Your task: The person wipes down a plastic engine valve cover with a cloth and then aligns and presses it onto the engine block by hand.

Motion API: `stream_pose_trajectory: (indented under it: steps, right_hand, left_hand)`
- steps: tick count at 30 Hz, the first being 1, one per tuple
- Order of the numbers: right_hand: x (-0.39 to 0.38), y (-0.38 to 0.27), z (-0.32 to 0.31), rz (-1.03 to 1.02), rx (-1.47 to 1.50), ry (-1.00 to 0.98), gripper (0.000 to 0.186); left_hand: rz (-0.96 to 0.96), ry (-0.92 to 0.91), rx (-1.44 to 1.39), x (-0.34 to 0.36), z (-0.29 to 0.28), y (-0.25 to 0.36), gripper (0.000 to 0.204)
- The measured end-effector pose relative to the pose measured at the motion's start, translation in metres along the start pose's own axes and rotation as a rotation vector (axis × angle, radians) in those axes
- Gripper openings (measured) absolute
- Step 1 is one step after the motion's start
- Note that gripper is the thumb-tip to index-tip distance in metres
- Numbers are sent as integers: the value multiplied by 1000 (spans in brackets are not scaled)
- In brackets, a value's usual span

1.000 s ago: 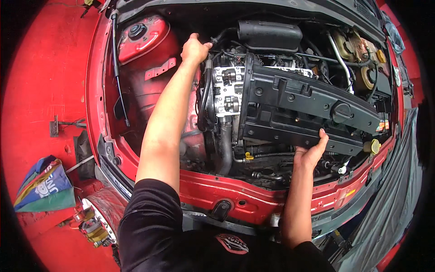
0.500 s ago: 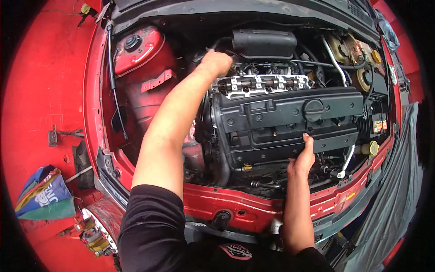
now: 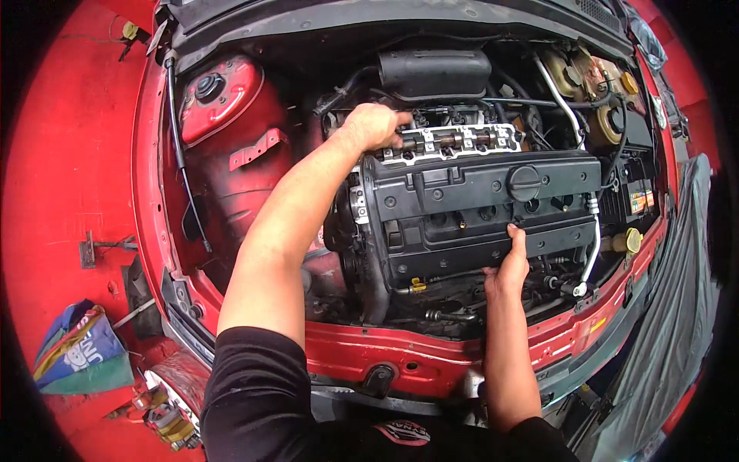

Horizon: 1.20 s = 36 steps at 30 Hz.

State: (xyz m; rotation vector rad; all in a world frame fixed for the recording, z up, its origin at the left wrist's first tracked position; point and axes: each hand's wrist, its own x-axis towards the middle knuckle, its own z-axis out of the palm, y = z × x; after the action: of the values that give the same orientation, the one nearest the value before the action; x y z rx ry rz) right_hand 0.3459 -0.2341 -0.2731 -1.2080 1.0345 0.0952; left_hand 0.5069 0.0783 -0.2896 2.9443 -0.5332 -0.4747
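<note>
A black plastic valve cover [image 3: 431, 196] with a round oil filler cap [image 3: 525, 183] lies tilted over the near part of the engine. My right hand [image 3: 509, 262] grips its near edge, thumb on top and fingers underneath, mostly hidden. Beyond the cover, the bare silver cylinder head [image 3: 454, 142] shows its camshaft and bearing caps. My left hand [image 3: 376, 127] is above the left end of that head, with fingers apart and stretched to the right. Nothing shows in it; whether its fingertips touch the head I cannot tell.
A black air box [image 3: 435, 75] sits behind the head, with a black hose [image 3: 339, 100] to its left. The red strut tower [image 3: 223, 100] is at left. Fluid reservoirs [image 3: 612, 123] and the battery [image 3: 637, 196] stand at right. A grey cover sheet [image 3: 670, 308] drapes the right fender.
My left hand has come away from the hose area toward the head, and its fingers have uncurled. The valve cover has shifted slightly right against the engine, still in my right hand.
</note>
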Motion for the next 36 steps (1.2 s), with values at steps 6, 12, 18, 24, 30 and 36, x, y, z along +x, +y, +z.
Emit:
stream_pose_trajectory:
  steps: [6, 12, 18, 24, 30, 36]
  right_hand:
    - [3, 4, 1, -31, 27, -49, 53]
    - [1, 11, 8, 26, -27, -36, 51]
    - [4, 17, 17, 76, -123, 21, 59]
    - [14, 22, 38, 76, -84, 38, 59]
    - [14, 24, 35, 82, -115, 78, 67]
    - [15, 23, 40, 93, -111, 59, 69]
  left_hand:
    - [18, 183, 364, 14, 11, -23, 18]
    - [-244, 562, 237, 10, 5, -58, 20]
    - [-176, 420, 147, 8, 0, -37, 34]
    - [-7, 51, 64, 3, -8, -26, 60]
    - [55, 6, -24, 16, 9, -35, 45]
    - [-75, 401, 38, 23, 18, -51, 33]
